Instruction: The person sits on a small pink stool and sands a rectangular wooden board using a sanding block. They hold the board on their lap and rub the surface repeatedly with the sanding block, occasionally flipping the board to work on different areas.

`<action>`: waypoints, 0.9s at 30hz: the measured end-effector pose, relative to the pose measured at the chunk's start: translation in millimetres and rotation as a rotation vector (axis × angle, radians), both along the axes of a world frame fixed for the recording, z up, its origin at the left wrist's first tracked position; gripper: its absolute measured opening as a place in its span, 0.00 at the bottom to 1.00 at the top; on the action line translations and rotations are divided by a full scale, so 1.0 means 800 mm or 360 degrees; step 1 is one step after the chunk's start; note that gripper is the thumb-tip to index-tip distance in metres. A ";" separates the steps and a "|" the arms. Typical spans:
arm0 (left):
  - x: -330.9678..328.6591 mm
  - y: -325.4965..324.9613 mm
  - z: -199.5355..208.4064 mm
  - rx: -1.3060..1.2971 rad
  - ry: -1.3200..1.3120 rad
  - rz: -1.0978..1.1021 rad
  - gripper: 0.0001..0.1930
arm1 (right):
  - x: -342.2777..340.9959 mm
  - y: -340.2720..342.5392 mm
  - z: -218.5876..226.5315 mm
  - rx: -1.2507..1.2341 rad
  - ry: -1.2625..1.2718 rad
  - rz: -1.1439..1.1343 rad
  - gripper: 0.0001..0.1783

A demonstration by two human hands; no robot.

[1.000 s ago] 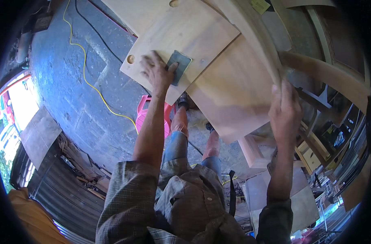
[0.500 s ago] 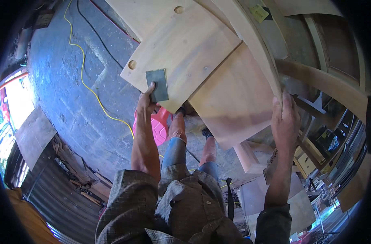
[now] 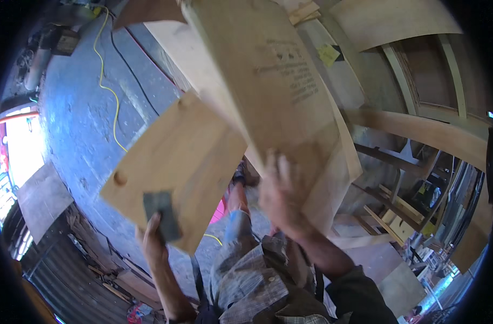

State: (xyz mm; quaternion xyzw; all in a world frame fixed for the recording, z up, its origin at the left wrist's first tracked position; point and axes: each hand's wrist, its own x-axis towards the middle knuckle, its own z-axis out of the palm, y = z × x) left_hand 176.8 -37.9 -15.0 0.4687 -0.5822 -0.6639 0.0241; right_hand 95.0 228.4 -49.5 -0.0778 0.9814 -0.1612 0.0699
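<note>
In my left hand [image 3: 153, 243] are the near left corner of a wooden panel [image 3: 198, 146] and a dark grey sheet of sandpaper [image 3: 162, 213]. My thumb presses the sandpaper onto the panel's face; the fingers are hidden underneath. The panel is tilted and has round recesses [image 3: 119, 178] near its edge. My right hand [image 3: 279, 191], smeared by motion, is closed at the lower left edge of a large plywood board [image 3: 289, 70] with dark printing on its face. That board leans over the panel's right side and hides part of it.
A yellow cord [image 3: 102, 75] and a dark cord [image 3: 133, 75] run over the concrete floor [image 3: 76, 113] at left. At right stand wooden frames [image 3: 419, 132]. A pink plastic thing [image 3: 218, 211] shows beside my leg. Corrugated metal [image 3: 68, 254] lies lower left.
The large board has swung up and left, turning its printed face into view. My right hand moved left with it. My left hand, with panel and sandpaper, came down and left.
</note>
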 end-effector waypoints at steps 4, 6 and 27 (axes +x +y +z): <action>0.049 -0.035 0.062 -0.0459 -0.0135 0.0029 0.21 | 0.026 -0.078 -0.129 0.0123 0.0164 0.0087 0.29; 0.070 -0.048 0.056 -0.0631 -0.0139 0.0018 0.21 | 0.041 -0.096 -0.204 0.0227 0.0200 0.0217 0.30; 0.059 -0.030 0.034 -0.0626 -0.0355 -0.0190 0.24 | -0.009 0.199 -0.357 0.0367 -0.0023 -0.0851 0.41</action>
